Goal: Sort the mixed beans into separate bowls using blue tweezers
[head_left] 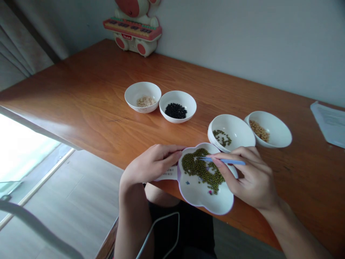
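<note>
My left hand (151, 163) grips the left rim of a white flower-shaped dish (188, 192) with a purple edge, which hangs partly over the table's front edge. Many green mung beans (202, 167) lie loose in the dish. Between the thumb and fingers of my right hand (250, 176) is a pair of blue tweezers (234, 161), their tips down among the beans. Whether the tips pinch a bean is too small to tell. Just behind the dish, a white bowl (242, 135) contains some more mung beans. A white printed label (169, 174) shows beneath my left hand.
On the wooden table (94, 97) stand a bowl of pale flat seeds (145, 101), a bowl of black beans (175, 110) and a bowl of yellowish beans (259, 130). A toy keyboard figure (134, 32) sits at the back wall. A plastic sheet or tray (330, 124) lies far right.
</note>
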`<state>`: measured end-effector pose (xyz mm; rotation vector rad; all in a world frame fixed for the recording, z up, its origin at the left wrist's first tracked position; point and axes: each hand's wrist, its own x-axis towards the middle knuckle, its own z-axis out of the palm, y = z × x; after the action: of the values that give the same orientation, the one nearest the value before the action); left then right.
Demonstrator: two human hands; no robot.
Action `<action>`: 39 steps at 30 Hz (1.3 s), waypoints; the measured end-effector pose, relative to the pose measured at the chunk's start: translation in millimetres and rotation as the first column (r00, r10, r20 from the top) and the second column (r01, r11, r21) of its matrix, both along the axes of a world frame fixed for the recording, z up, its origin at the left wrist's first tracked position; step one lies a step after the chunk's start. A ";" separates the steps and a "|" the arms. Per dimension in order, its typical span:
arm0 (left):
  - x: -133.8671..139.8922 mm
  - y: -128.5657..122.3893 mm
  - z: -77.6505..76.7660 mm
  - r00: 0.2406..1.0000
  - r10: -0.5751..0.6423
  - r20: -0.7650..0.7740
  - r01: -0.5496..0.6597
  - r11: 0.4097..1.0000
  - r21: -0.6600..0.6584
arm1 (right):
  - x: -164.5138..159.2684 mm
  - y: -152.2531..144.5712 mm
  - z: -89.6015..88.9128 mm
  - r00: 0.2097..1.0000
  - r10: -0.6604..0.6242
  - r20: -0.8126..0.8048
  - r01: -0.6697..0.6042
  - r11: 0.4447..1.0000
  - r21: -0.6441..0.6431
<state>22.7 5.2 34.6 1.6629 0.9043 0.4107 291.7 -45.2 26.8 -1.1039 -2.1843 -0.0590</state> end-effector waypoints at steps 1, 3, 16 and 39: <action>0.0 -0.1 0.0 1.000 0.000 0.000 0.000 1.000 0.001 | -0.1 -0.2 0.2 1.000 -0.004 0.001 0.004 1.000 0.002; -0.1 -0.3 -0.2 1.000 0.002 0.000 -0.002 1.000 0.000 | -0.2 -0.5 0.6 1.000 -0.007 0.003 0.007 1.000 0.004; -0.3 -0.4 -0.8 1.000 0.000 -0.001 0.000 0.999 -0.035 | -0.5 -0.2 4.7 0.999 -0.027 -0.031 0.028 0.999 0.019; -0.4 -0.6 0.0 1.000 0.003 0.004 -0.003 0.999 -0.045 | -2.9 0.6 4.5 0.999 -0.029 -0.024 0.029 1.000 0.000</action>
<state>22.4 4.6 34.5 1.6195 0.9073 0.3928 288.7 -44.6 31.3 -1.1306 -2.1469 -0.0586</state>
